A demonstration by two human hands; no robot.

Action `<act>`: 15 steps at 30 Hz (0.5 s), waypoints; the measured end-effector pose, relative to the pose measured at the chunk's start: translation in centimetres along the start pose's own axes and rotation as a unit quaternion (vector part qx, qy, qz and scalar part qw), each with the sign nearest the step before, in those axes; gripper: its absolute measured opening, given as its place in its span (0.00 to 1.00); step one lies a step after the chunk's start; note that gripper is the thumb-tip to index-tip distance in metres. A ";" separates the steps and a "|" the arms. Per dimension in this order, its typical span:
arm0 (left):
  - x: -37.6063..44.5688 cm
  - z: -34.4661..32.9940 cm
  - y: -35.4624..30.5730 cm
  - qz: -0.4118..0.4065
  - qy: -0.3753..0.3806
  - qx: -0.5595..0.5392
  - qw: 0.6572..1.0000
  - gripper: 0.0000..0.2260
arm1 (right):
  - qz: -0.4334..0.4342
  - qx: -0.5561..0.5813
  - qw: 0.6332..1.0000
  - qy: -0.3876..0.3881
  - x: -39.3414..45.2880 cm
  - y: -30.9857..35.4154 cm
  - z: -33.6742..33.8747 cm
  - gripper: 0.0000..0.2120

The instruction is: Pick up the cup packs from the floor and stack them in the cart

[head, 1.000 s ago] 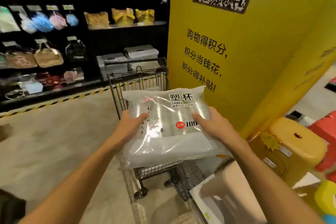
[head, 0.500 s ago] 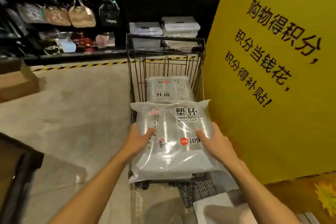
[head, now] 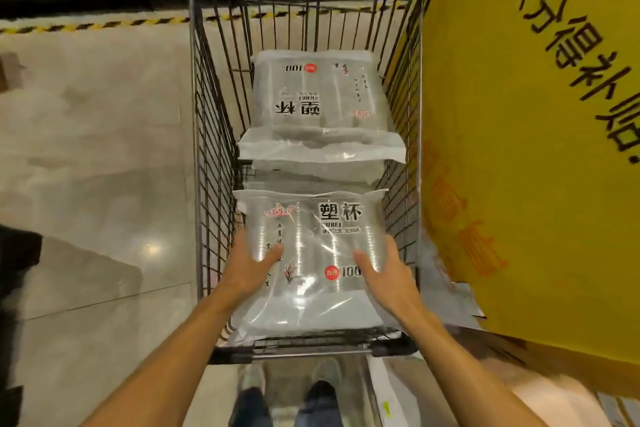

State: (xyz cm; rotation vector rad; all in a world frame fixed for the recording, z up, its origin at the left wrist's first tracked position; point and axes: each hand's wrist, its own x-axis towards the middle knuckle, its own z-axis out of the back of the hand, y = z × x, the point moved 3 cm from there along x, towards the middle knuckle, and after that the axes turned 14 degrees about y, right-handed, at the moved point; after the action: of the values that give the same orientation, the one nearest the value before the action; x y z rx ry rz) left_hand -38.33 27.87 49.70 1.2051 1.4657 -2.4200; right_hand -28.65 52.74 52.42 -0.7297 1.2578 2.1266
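A clear plastic cup pack (head: 311, 239) with black lettering lies in the near end of the wire cart (head: 211, 135). My left hand (head: 251, 265) grips its left side and my right hand (head: 384, 270) grips its right side. A second cup pack (head: 318, 94) lies flat in the far end of the cart, turned the other way round. Its sealed end overlaps the gap between the two packs. More packs seem to lie beneath; how many is hidden.
A tall yellow sign board (head: 526, 149) stands close against the cart's right side. Polished floor (head: 97, 149) spreads to the left, with a striped tape line (head: 86, 25) and dark shelving beyond. My feet (head: 287, 388) are just behind the cart's handle.
My view has tipped down over the cart. Both hands have lowered the held pack from above the cart into its near end, behind the pack lying there.
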 end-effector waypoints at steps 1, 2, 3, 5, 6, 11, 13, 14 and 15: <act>0.7 -0.1 1.1 0.006 0.000 0.010 1.000 0.40 | -0.005 0.006 1.000 0.007 0.8 -0.7 -0.7 0.38; 1.2 -0.1 1.9 0.010 -0.001 0.018 1.000 0.41 | -0.012 0.012 1.000 0.015 1.4 -1.1 -1.3 0.38; 1.6 -0.1 2.5 0.011 -0.005 0.022 1.000 0.41 | -0.017 0.017 0.999 0.024 2.0 -1.6 -1.9 0.38; 2.2 -0.2 3.2 0.006 -0.014 0.037 0.999 0.38 | -0.022 0.024 0.999 0.041 2.8 -2.4 -2.6 0.34; 2.2 -0.2 3.3 0.009 -0.013 0.047 0.999 0.37 | -0.027 0.026 0.998 0.047 3.0 -2.7 -2.7 0.32; 1.8 0.3 2.6 0.031 -0.028 0.062 0.997 0.41 | -0.035 0.012 0.998 0.046 2.6 -1.7 -1.7 0.32; 0.9 0.7 0.4 0.035 -0.039 0.077 0.996 0.42 | -0.036 -0.022 0.999 0.024 1.9 0.3 -0.6 0.39; 0.5 1.0 -0.8 0.035 -0.043 0.082 0.995 0.43 | -0.027 -0.039 0.999 0.014 1.4 1.6 0.1 0.41; 0.0 1.4 -2.2 0.028 -0.045 0.090 0.994 0.43 | -0.012 -0.052 0.999 0.004 0.8 3.0 0.9 0.41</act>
State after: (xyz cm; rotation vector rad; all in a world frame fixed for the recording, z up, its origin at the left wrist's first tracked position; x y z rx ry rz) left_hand -40.10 27.98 51.60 1.1335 1.1947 -2.5775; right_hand -31.49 52.46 54.02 -0.7949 1.1438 2.1856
